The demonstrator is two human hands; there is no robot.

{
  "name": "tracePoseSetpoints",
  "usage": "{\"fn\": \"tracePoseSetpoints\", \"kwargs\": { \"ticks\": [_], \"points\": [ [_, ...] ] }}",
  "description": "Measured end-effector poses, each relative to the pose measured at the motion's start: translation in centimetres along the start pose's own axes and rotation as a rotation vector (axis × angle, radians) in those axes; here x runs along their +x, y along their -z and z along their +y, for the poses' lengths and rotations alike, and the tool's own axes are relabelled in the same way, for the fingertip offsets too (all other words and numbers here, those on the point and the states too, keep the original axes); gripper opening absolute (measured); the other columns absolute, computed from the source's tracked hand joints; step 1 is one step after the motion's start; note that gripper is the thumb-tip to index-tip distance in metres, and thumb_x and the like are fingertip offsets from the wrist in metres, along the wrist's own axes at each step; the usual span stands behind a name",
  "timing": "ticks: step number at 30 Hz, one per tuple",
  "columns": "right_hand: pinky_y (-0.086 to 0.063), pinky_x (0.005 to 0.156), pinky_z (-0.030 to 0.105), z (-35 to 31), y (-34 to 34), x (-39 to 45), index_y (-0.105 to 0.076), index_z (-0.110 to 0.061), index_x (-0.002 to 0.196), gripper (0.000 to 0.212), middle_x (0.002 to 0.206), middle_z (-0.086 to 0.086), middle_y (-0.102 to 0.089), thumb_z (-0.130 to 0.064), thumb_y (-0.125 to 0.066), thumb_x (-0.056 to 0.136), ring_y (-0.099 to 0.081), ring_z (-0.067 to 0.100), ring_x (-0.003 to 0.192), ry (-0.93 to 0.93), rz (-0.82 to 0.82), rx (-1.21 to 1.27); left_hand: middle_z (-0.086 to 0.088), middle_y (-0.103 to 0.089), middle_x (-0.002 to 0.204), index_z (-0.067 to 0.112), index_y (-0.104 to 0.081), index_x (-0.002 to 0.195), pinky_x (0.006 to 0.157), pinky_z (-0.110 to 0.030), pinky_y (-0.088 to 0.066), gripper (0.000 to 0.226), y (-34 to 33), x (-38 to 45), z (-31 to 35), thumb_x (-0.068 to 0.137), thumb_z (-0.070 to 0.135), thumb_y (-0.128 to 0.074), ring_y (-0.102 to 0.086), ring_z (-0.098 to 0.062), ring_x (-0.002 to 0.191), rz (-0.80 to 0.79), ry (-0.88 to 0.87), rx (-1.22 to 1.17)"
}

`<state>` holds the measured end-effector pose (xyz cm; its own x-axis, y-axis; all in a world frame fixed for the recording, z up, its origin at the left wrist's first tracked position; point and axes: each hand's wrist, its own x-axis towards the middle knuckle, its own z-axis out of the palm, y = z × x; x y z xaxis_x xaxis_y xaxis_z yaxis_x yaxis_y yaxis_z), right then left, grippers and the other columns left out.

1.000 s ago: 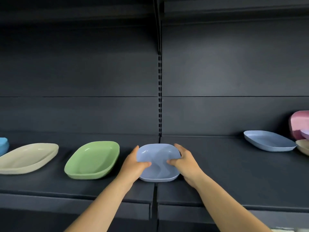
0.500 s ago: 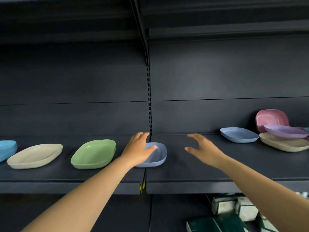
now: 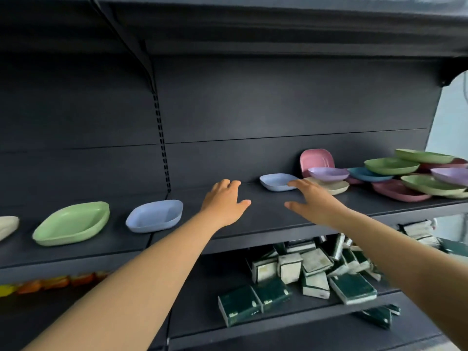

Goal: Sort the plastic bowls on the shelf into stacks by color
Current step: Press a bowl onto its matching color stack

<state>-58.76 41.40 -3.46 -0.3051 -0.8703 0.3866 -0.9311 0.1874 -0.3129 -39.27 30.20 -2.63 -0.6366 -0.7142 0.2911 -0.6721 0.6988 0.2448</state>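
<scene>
On the dark metal shelf (image 3: 266, 219) a pale blue plastic bowl (image 3: 155, 216) sits left of centre; a light green plastic bowl (image 3: 72, 223) lies to its left, a cream bowl (image 3: 7, 226) beyond that at the frame's edge; a second pale blue bowl (image 3: 277, 182) rests farther right, near the back panel; right of it lies a pile of mixed plastic bowls (image 3: 405, 178), a pink bowl (image 3: 316, 159) leaning on the back panel behind it; the left hand (image 3: 224, 203) and right hand (image 3: 316, 201) hover between the two blue bowls; on the lower shelf (image 3: 202, 287) lie dark green boxes (image 3: 304, 279).
</scene>
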Motion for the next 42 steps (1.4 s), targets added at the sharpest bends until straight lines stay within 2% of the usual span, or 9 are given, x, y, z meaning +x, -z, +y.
{"fn": "tracePoseSetpoints", "kwargs": {
  "ticks": [11,16,22,24,26,29,32,36,42],
  "points": [
    [-0.036,0.097,0.029,13.7,3.7,4.0,-0.045,-0.018,0.137,0.054,0.138,0.003,-0.048,-0.033,-0.063,0.088,-0.046,0.023,0.124,-0.045,0.013,0.009,-0.002,-0.024,0.152,0.019,-0.023,0.147,0.105,-0.037,-0.032,0.062,-4.6,9.2,7.6,0.095,0.043,-0.045,-0.024,-0.023,0.139,-0.018,0.066,-0.091],
    [-0.035,0.086,0.023,21.7,4.8,10.8,-0.047,-0.02,0.134,0.054,0.133,0.001,-0.05,-0.028,-0.067,0.085,-0.05,0.021,0.117,-0.079,-0.07,0.076,-0.001,-0.019,0.155,0.021,-0.018,0.149,0.107,-0.037,-0.03,0.066,-8.7,16.4,9.2,0.094,0.043,-0.047,-0.024,-0.022,0.141,-0.02,0.241,-0.296],
    [-0.042,0.092,0.03,29.7,4.6,19.0,-0.047,-0.016,0.135,0.063,0.129,0.003,-0.054,-0.03,-0.072,0.079,-0.053,0.022,0.116,-0.054,-0.17,0.075,-0.004,-0.017,0.157,0.018,-0.013,0.151,0.106,-0.034,-0.031,0.072,-13.7,23.5,9.6,0.093,0.039,-0.051,-0.027,-0.024,0.141,0.071,0.522,-0.52],
    [-0.042,0.085,0.026,31.3,3.8,21.0,-0.045,-0.014,0.136,0.066,0.123,0.003,-0.053,-0.029,-0.073,0.078,-0.053,0.021,0.109,-0.056,-0.232,0.044,-0.004,-0.017,0.157,0.018,-0.013,0.151,0.105,-0.035,-0.033,0.075,-15.1,24.7,9.4,0.092,0.037,-0.054,-0.028,-0.025,0.14,0.101,0.594,-0.566],
    [-0.041,0.075,0.022,32.4,3.0,22.8,-0.047,-0.012,0.132,0.063,0.114,0.002,-0.052,-0.028,-0.074,0.077,-0.051,0.02,0.099,-0.062,-0.29,0.035,-0.004,-0.021,0.156,0.018,-0.015,0.151,0.104,-0.035,-0.034,0.077,-16.2,25.7,9.0,0.09,0.034,-0.059,-0.031,-0.025,0.139,0.145,0.651,-0.616],
    [-0.038,0.077,0.024,33.7,1.6,25.4,-0.052,-0.015,0.122,0.059,0.115,0.0,-0.053,-0.035,-0.077,0.073,-0.051,0.019,0.096,-0.064,-0.338,0.051,-0.004,-0.029,0.153,0.016,-0.019,0.15,0.103,-0.034,-0.036,0.081,-17.3,26.9,8.5,0.086,0.029,-0.066,-0.037,-0.025,0.135,0.188,0.749,-0.664],
    [-0.036,0.073,0.022,34.0,0.6,27.0,-0.055,-0.016,0.119,0.052,0.107,-0.003,-0.05,-0.033,-0.077,0.075,-0.049,0.016,0.093,-0.056,-0.37,0.006,-0.005,-0.034,0.15,0.014,-0.02,0.149,0.101,-0.033,-0.037,0.086,-17.6,28.1,7.8,0.081,0.022,-0.072,-0.04,-0.025,0.132,0.142,0.808,-0.637],
    [-0.038,0.067,0.025,34.0,-0.1,28.4,-0.052,-0.017,0.095,0.039,0.098,0.003,-0.057,-0.03,-0.08,0.071,-0.052,0.02,0.087,-0.044,-0.37,-0.045,-0.005,-0.041,0.142,0.012,-0.025,0.147,0.093,-0.031,-0.041,0.089,-17.8,29.0,7.4,0.075,0.015,-0.077,-0.045,-0.025,0.125,0.045,0.85,-0.542],
    [-0.036,0.056,0.02,34.6,-0.8,29.1,-0.04,-0.023,0.071,0.044,0.084,0.0,-0.055,-0.033,-0.083,0.065,-0.052,0.02,0.078,-0.032,-0.36,-0.012,-0.008,-0.044,0.138,0.005,-0.035,0.139,0.092,-0.031,-0.039,0.077,-18.1,29.7,7.3,0.076,0.016,-0.078,-0.045,-0.026,0.124,0.019,0.901,-0.502]
  ]
}}
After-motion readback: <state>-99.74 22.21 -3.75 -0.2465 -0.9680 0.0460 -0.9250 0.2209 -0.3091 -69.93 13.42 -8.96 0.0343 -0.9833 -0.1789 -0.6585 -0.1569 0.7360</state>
